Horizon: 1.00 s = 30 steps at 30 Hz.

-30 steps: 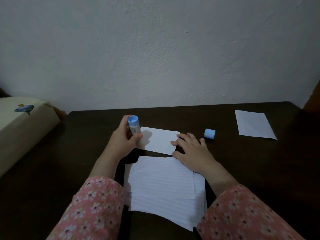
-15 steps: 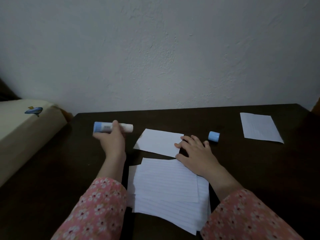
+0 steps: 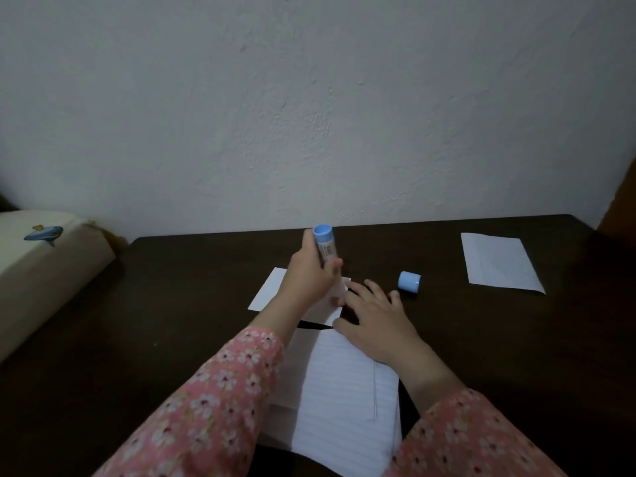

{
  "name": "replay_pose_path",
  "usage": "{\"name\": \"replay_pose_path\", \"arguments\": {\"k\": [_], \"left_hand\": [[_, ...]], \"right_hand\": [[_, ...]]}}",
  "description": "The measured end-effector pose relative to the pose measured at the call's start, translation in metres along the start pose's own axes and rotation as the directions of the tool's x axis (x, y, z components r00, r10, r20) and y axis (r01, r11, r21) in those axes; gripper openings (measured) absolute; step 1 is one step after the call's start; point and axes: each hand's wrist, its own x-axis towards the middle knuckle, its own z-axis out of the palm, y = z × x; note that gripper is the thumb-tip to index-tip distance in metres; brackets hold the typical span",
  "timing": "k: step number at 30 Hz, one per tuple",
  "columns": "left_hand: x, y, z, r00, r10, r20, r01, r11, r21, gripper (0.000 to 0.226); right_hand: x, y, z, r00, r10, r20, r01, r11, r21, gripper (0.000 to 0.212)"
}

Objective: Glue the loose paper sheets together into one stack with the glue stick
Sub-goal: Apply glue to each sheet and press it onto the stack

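Now the left hand (image 3: pixel 309 275) grips a white glue stick with a blue end (image 3: pixel 325 245), tilted, its lower tip hidden behind the fingers over a small blank white paper sheet (image 3: pixel 270 290) on the dark wooden bench (image 3: pixel 172 321). The right hand (image 3: pixel 375 321) lies flat with fingers spread, pressing that sheet's 3 o'clock edge. At 6 o'clock sits a stack of lined white sheets (image 3: pixel 340 390). A blue round cap (image 3: pixel 409 281) lies at 3 o'clock, another white sheet (image 3: pixel 499 261) at 2 o'clock.

The left hand (image 3: pixel 311 275) hides the glue stick's (image 3: pixel 325 246) tip — and the middle of the small sheet (image 3: pixel 272 290) beneath.
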Motion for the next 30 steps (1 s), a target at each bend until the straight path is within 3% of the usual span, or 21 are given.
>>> {"name": "replay_pose_path", "arguments": {"k": [6,11,24,26,28,30], "left_hand": [[0.006,-0.008,-0.003,0.988,0.098,0.116,-0.104,0.994,0.046,0.046],[0.012,-0.015,-0.021,0.978,0.081,0.193,-0.101,0.991,0.092,0.053],[0.020,-0.047,-0.058,0.994,-0.104,0.017,0.102,0.988,0.113,0.048],[0.011,-0.043,-0.059,0.976,-0.161,-0.144,0.154,0.986,-0.057,0.048],[-0.002,-0.033,-0.064,0.862,-0.337,-0.378,0.179,0.901,-0.395,0.057],[-0.018,-0.022,-0.068,0.743,-0.476,-0.470,0.099,0.773,-0.626,0.069]], "right_hand": [[-0.002,-0.001,-0.002,1.000,0.005,-0.011,-0.005,1.000,0.007,0.042],[-0.002,0.000,-0.001,1.000,0.008,0.010,-0.008,1.000,-0.010,0.048],[-0.001,0.002,0.002,1.000,0.001,-0.011,-0.001,1.000,-0.002,0.049],[-0.001,0.002,0.002,1.000,0.000,-0.014,0.000,1.000,0.003,0.048],[-0.002,0.003,0.002,1.000,-0.003,-0.028,0.003,1.000,0.002,0.048],[-0.002,0.003,0.002,0.998,-0.007,-0.055,0.007,1.000,0.010,0.046]]}}
